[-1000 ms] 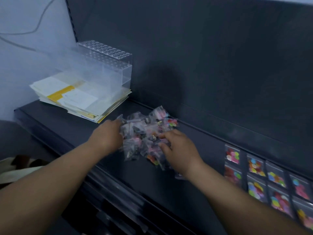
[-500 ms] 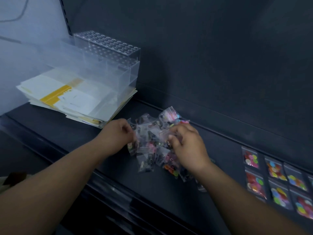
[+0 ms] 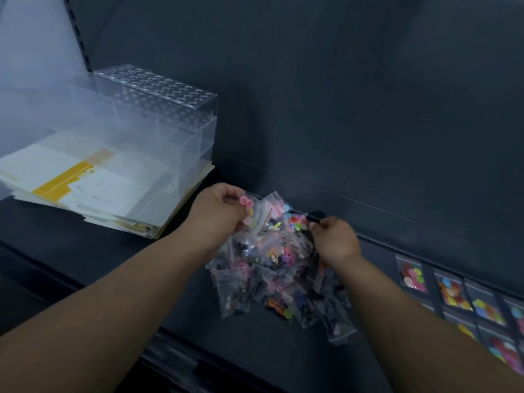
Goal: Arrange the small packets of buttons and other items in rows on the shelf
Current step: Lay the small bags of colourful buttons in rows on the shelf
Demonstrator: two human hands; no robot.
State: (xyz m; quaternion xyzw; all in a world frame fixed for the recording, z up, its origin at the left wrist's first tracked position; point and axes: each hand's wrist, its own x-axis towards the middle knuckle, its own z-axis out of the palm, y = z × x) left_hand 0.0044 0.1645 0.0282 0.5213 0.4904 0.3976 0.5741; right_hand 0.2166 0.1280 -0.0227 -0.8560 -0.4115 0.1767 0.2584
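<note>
Half a second before, both hands had been buried in the loose heap of small clear plastic packets point(image 3: 269, 270). The heap lay on the dark grey metal shelf point(image 3: 269, 353), between the stack of white and yellow paper sheets point(image 3: 85, 188) and the finished rows. Now the left hand point(image 3: 218, 215) had drawn to the heap's far left edge, its fingers clenched round a small clear plastic packet of pink buttons point(image 3: 246, 204). The right hand point(image 3: 337, 241) had shifted out to the heap's far right edge, fingers curled tight there; whether they nipped a packet's corner could not be told. The heap itself had spread a little toward the person. The neat rows of clear packets of coloured buttons point(image 3: 453, 293) sat well apart to the right. So one packet looked singled out for the rows, yet most of the sorting was plainly still ahead
</note>
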